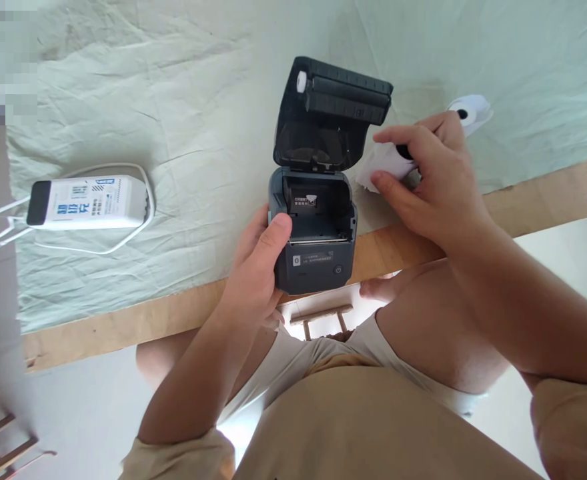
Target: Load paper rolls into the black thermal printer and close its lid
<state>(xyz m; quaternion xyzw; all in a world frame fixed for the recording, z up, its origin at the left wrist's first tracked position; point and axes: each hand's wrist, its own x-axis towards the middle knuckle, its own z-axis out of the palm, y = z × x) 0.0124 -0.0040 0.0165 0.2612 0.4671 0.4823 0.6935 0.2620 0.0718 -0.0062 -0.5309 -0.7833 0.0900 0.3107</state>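
My left hand (pixel 261 260) is closed around the left side of a dark grey portable label printer (pixel 318 267), thumb on its rim. The printer's lid (pixel 318 137) is flipped up, baring a black roller, and the paper bay is exposed with a small white scrap-like mark inside. To the right, my right hand (pixel 433 167) pinches a white paper roll (pixel 386 167) with a dark core, beside the printer and just over the cloth. Part of that roll is hidden by my fingers. Behind the hand lies another white paper roll (pixel 476 112) with a black core.
A pale green cloth (pixel 198 100) covers the table, whose bare wooden edge (pixel 123 323) runs along the front. At left lies a white power strip (pixel 93 202) with white cables looped around it. Wooden stool parts (pixel 3 450) show on the floor below.
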